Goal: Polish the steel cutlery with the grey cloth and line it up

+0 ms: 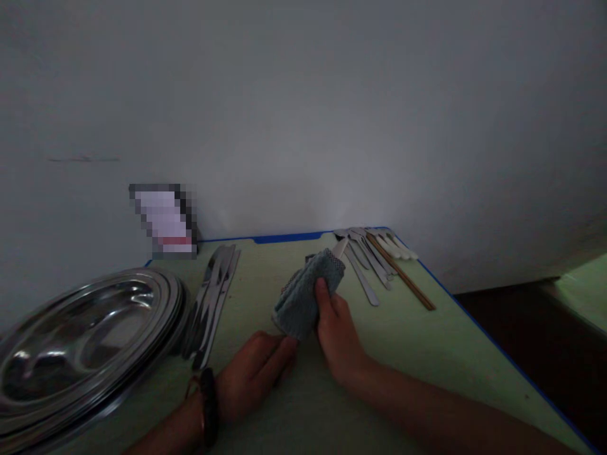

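A grey-blue cloth (303, 297) is folded round a table knife, whose bright blade tip (340, 247) sticks out at its upper right. My right hand (339, 332) grips the cloth, thumb on top, pressing it round the blade. Just below the cloth's lower end, my left hand (260, 370) is closed with its fingers pinched together, in line with the blade. It appears to hold the knife by its handle, which the fingers hide. Beyond the right hand lie several metal spoons (365, 278), close to the blade tip.
A stack of oval metal trays (175, 303) stands at the left, with several table knives (215, 303) beside it. Wooden chopsticks (408, 281) and white-handled spoons (401, 249) lie at the far right. A blurred-out phone-like object (164, 218) leans on the wall behind the blue-edged table (427, 379).
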Action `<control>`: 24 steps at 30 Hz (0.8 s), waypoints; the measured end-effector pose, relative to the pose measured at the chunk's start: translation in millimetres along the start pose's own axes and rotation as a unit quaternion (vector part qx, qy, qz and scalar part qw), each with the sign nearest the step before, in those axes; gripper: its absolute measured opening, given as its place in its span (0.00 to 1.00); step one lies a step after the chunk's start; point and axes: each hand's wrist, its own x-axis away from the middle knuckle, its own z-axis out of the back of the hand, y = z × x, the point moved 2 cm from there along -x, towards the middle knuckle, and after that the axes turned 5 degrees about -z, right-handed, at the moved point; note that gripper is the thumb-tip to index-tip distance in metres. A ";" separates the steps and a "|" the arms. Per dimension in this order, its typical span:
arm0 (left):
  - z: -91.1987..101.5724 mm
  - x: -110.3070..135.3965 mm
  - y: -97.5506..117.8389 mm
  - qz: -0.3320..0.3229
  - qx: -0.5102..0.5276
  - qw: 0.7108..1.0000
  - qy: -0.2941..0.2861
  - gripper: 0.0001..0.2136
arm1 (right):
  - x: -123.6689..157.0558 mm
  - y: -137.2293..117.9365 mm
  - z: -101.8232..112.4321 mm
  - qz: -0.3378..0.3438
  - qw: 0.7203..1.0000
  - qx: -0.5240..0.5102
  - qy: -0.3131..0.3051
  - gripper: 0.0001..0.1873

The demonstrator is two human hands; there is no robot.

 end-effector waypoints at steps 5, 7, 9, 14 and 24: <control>-0.6 1.2 -0.9 -0.009 -0.009 0.999 0.047 0.23 | 4.0 -0.6 -2.5 -0.008 1.000 0.010 -0.024 0.25; -0.1 -0.2 -1.3 -0.009 -0.012 1.000 0.026 0.23 | -7.9 -6.7 -0.5 0.004 0.998 -0.045 -0.038 0.22; 0.5 -1.8 -0.6 -0.015 -0.019 1.000 -0.007 0.23 | -22.5 -16.3 3.6 0.028 0.990 -0.130 -0.044 0.21; 1.4 -2.4 -1.4 -0.044 -0.046 0.998 -0.016 0.23 | -50.7 -41.1 17.5 0.057 0.959 -0.274 -0.048 0.15; -2.0 0.5 -7.3 -0.077 -0.058 0.995 -0.017 0.24 | -54.6 -29.8 22.9 0.093 0.978 -0.185 -0.007 0.21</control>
